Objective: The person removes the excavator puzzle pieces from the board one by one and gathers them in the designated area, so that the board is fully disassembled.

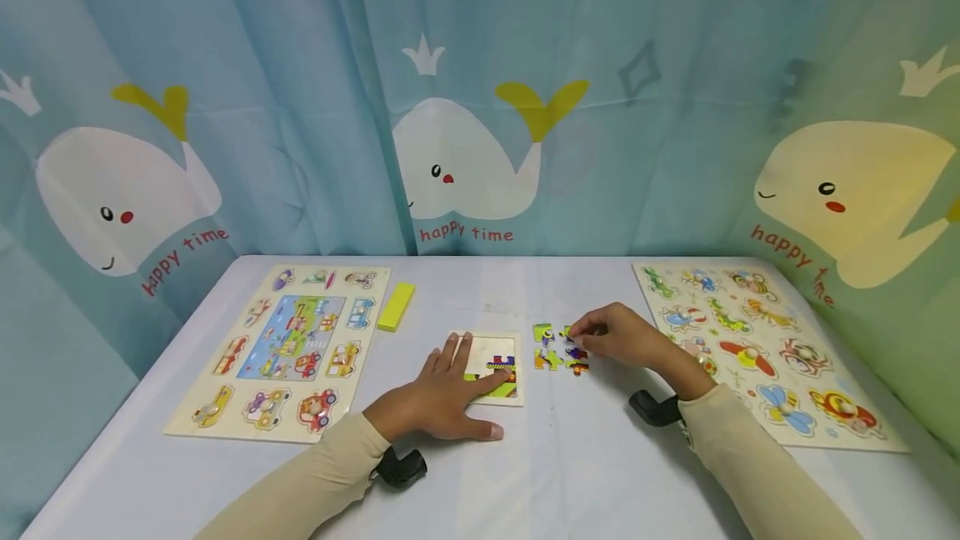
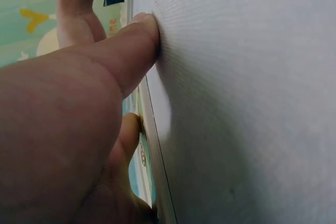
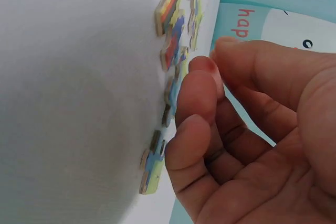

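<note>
My left hand (image 1: 446,398) lies spread over a small wooden puzzle tray (image 1: 520,390), its fingers straight. One fingertip touches the assembled jigsaw pieces (image 1: 504,390) in the tray's lower right, coloured green, purple and orange. The thumb lies outside, on the white cloth. To the right of the tray sit several loose jigsaw pieces (image 1: 550,359). My right hand (image 1: 618,338) bends its fingers over them, thumb and index tips close together beside a green-and-black piece (image 1: 566,331). More pieces (image 3: 152,174) lie below the fingers in the right wrist view. Whether those tips pinch a piece is unclear.
A vehicle knob puzzle board (image 1: 225,407) lies at the left, with a yellow block (image 1: 396,307) beside it. An insect puzzle board (image 1: 798,357) is at the right, partly behind my right arm. A whale-print curtain (image 1: 585,190) encloses the table's back and sides.
</note>
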The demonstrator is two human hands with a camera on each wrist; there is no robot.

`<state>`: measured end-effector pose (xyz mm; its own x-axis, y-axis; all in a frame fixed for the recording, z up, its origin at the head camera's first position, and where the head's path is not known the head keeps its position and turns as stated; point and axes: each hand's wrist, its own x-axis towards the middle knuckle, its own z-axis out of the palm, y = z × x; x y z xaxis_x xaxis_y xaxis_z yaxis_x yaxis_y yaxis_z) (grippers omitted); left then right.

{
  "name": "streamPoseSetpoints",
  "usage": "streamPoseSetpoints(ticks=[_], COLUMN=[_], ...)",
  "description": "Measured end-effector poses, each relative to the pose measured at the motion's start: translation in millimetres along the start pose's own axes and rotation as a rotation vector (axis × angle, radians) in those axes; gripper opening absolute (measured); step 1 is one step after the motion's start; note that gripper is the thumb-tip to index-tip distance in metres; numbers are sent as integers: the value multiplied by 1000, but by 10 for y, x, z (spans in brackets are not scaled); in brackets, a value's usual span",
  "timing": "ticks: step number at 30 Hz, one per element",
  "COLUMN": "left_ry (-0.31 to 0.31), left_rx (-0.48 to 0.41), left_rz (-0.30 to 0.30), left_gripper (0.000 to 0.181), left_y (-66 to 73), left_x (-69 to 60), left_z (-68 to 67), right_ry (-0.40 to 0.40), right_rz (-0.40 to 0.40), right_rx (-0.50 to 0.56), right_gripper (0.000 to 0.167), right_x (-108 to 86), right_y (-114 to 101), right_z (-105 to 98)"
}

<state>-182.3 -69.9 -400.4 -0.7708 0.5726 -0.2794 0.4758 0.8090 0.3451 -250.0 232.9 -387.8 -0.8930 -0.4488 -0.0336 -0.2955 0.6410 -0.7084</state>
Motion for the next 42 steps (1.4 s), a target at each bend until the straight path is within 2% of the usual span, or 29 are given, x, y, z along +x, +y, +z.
streamPoseSetpoints(ticks=[10, 19, 25, 31, 40, 42], left_ry=[12, 30, -11, -80, -92, -92], left_rx=[-19, -38, -46, 7, 18, 24], left_rz=[29, 96, 151, 130, 122, 120], left_gripper=[78, 74, 73, 72, 70, 70], left_y=[26, -9, -4, -8, 11, 14], left_x=[29, 65, 50, 31, 32, 32], left_z=[45, 28, 2, 3, -8, -15], right_ry=[-1, -22, -78, -104, -133, -136], right_rz=[-3, -75, -105, -154, -122, -135], right_rx=[57, 119, 136, 111, 133, 128], right_gripper=[17, 19, 22, 21, 16, 15], right_x=[-2, 78, 150, 256, 295, 299], right_y=[-74, -120, -250, -380, -463, -472], right_z=[79, 145, 232, 366, 515, 528])
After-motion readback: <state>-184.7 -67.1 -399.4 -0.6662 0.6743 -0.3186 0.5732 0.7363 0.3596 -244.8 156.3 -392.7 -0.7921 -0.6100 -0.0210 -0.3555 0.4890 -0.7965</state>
